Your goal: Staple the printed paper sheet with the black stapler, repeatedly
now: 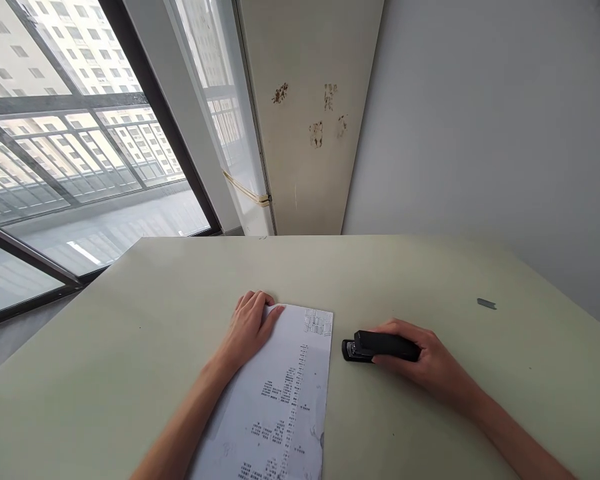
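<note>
Printed paper sheets (pixel 280 400) lie flat on the table, a little left of the middle, with lines of small black print and a dense block of print near the far right corner. My left hand (pixel 251 323) grips their far left corner, thumb on top and fingers curled at the edge. Just right of the paper, my right hand (pixel 425 357) is closed around a black stapler (pixel 380 345) resting on the table. The stapler's front end points left toward the paper, with a small gap between them. The fingertips beneath the stapler's far side are partly hidden.
Farther right on the pale green table (pixel 405 280) lies a short dark grey strip (pixel 487 303). A beige cabinet (pixel 305 173) with brown marks stands past the far edge. Glass doors (pixel 90 160) with a balcony railing are on the left, a grey wall (pixel 480 133) on the right.
</note>
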The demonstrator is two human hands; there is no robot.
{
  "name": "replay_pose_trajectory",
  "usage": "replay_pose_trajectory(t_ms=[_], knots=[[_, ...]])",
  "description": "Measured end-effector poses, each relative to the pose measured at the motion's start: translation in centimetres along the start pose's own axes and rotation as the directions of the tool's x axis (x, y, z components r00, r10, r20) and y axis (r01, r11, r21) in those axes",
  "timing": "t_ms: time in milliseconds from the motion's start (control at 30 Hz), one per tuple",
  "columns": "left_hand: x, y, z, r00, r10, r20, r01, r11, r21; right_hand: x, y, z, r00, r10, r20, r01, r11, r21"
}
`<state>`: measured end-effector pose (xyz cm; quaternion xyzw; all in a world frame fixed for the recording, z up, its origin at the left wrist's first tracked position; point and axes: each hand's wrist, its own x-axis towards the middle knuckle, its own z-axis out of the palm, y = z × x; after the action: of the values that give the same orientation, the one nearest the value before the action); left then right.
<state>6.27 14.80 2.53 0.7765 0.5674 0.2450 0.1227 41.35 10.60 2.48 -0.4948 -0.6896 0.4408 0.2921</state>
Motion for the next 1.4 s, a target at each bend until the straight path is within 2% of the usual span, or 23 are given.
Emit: replay_pose_trajectory(t_ms=[167,367,533,733,933,1400], knots=[[0.0,0.3,0.2,1.000,0.001,0.006,-0.001,1.000,-0.008,0.1,0.6,0.0,1.000,-0.014,0.004,0.014,1.000,-0.012],[-0.2,0.8,1.2,1.000,0.000,0.024,0.001,0.999,-0.047,0.1,1.2,0.1,1.000,-0.026,0.007,0.026,1.000,0.009],[-0.4,1.9,1.9,0.999,0.024,0.027,-0.023,0.999,-0.030,0.0,0.9,0.1,1.000,-0.027,-0.014,0.027,1.000,0.006],[-0.8,2.5,2.3,1.000,0.001,0.027,-0.001,1.000,-0.008,-0.1,0.4,0.1,1.000,-0.021,-0.014,0.021,0.999,0.029],[-0.7,3.0,2.2,0.997,0.066,0.045,-0.068,0.997,0.026,-0.1,0.3,0.1,1.000,-0.016,-0.023,0.018,0.999,0.050],[-1.5,3.5,3.1,0.999,0.018,-0.041,-0.014,0.996,0.091,0.0,0.5,0.0,0.999,-0.040,-0.024,0.041,0.999,0.028]])
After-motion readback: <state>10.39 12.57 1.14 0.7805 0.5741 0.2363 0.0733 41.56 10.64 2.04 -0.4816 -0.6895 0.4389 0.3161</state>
